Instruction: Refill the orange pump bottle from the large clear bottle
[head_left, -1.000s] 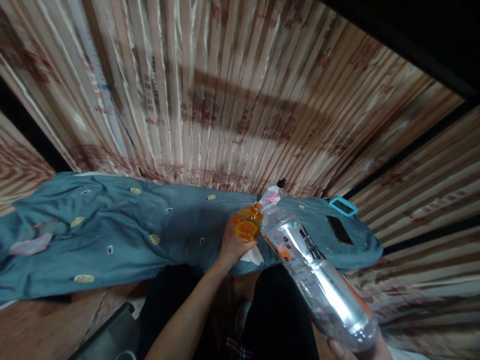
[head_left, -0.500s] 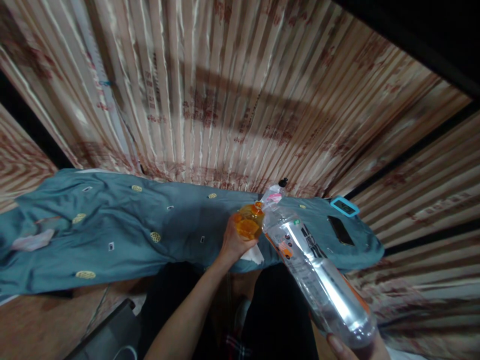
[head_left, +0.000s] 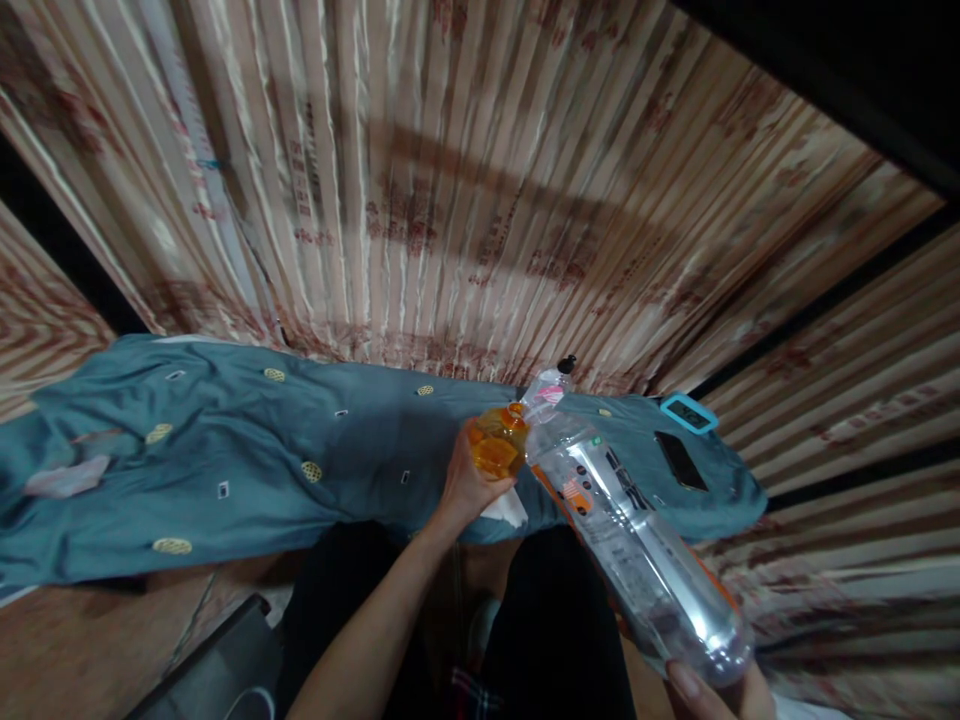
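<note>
My left hand point(head_left: 469, 485) is wrapped round an amber bottle point(head_left: 499, 442) above the cloth-covered table. A large clear plastic bottle point(head_left: 637, 540) with an orange and black label slants down to the right, its neck end against the mouth of the amber bottle. At its base, my right hand point(head_left: 716, 692) grips it, partly cut off by the lower edge. Inside the large bottle I see little or no liquid. Behind the two mouths stands a small clear bottle point(head_left: 546, 390) with a black top. White paper point(head_left: 506, 508) lies beneath my left hand.
A green patterned cloth point(head_left: 255, 450) covers the narrow table. On its right side lie a dark phone point(head_left: 681, 461) and a blue-framed digital clock point(head_left: 688, 412). A pale crumpled tissue point(head_left: 67, 478) rests at far left. Pleated curtains point(head_left: 420, 200) hang close behind; a grey box point(head_left: 214, 665) stands below.
The base of the large clear bottle has shifted slightly upward with my right hand. My left hand and the amber bottle stay almost in place.
</note>
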